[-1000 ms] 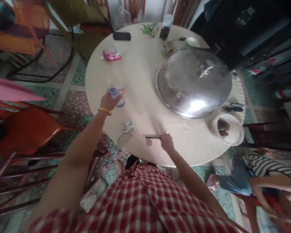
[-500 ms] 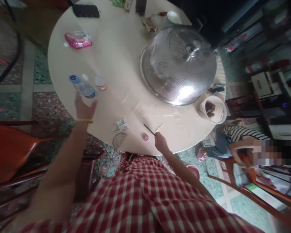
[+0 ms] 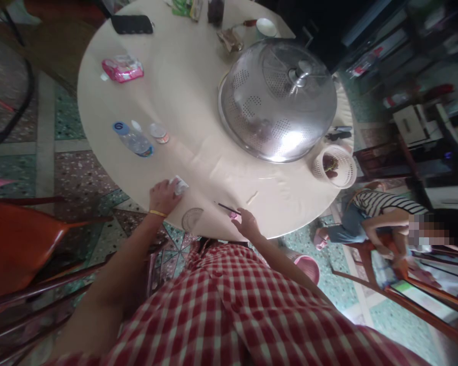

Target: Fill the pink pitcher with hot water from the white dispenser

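The left hand point(image 3: 163, 195) closes its fingers on a small white paper packet point(image 3: 179, 186) at seven o'clock on the round cream table point(image 3: 198, 91), best lifted gently, while the right hand point(image 3: 247, 223) pinches a thin dark pencil point(image 3: 226, 207) at six o'clock.

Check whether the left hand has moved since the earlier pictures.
Yes. The left hand has come back from the bottle toward the table's near edge, onto the small white packet.
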